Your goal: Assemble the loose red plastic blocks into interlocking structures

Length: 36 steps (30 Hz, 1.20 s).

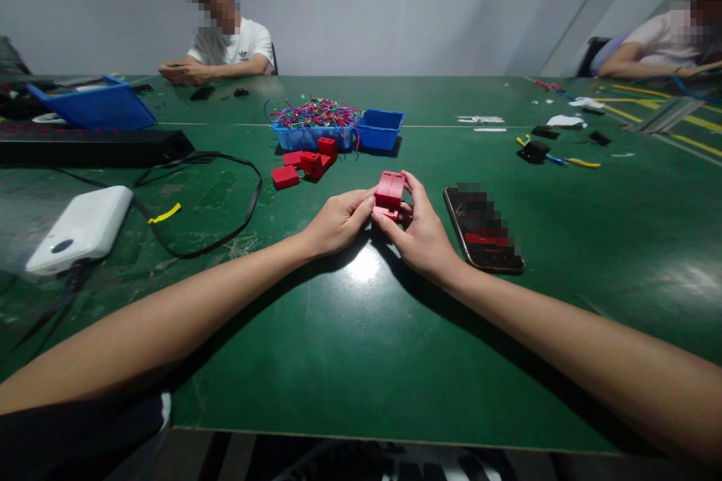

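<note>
Green table (361, 361), red block (389, 194) upright

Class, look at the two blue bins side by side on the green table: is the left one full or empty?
Full. The left blue bin is heaped above its rim with coloured wires. Whether the right blue bin holds anything cannot be told.

view: single head camera, worn by the person
facing: forward and down across the green desk (361, 361)
range: close over the forearms
</note>
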Each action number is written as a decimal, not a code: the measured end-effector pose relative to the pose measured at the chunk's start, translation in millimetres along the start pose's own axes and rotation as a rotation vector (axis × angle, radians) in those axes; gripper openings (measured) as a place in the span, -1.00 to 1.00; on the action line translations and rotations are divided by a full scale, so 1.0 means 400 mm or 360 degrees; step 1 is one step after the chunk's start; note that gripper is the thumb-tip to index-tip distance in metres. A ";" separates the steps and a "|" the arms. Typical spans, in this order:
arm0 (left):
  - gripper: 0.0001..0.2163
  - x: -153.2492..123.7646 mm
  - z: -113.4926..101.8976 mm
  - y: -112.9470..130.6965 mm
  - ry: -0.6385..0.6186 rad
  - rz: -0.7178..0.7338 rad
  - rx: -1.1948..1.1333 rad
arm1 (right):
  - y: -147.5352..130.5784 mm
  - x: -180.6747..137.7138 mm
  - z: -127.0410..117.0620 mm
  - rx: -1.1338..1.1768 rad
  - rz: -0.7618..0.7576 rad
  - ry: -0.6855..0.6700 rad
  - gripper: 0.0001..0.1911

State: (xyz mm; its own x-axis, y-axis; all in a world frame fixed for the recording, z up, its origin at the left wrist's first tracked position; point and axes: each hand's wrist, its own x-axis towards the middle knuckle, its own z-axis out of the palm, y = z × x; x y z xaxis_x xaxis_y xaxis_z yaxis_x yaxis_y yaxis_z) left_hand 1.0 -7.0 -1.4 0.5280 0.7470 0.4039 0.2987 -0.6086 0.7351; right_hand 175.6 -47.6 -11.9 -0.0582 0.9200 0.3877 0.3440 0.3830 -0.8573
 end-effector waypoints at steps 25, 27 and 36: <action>-0.71 -0.015 0.019 0.007 -0.0267 0.0087 0.0997 | -0.039 0.000 -0.039 -0.1484 -0.0638 -0.0329 -0.52; -0.69 -0.015 0.020 0.007 -0.0239 0.0109 0.0981 | -0.033 0.003 -0.044 -0.1550 -0.0494 -0.0266 -0.47; -0.78 -0.016 0.021 0.002 -0.0229 0.0101 0.0970 | -0.016 0.004 -0.033 -0.1250 -0.0752 -0.0492 -0.56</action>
State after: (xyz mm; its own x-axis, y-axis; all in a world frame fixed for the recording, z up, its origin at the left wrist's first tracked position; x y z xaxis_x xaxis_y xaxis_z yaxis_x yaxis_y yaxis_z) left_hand 4.4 -14.6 -7.8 0.6485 0.6869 0.3280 0.6405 -0.7252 0.2526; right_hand 185.8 -49.6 -1.3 -0.5568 0.7095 0.4320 0.7437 0.6574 -0.1211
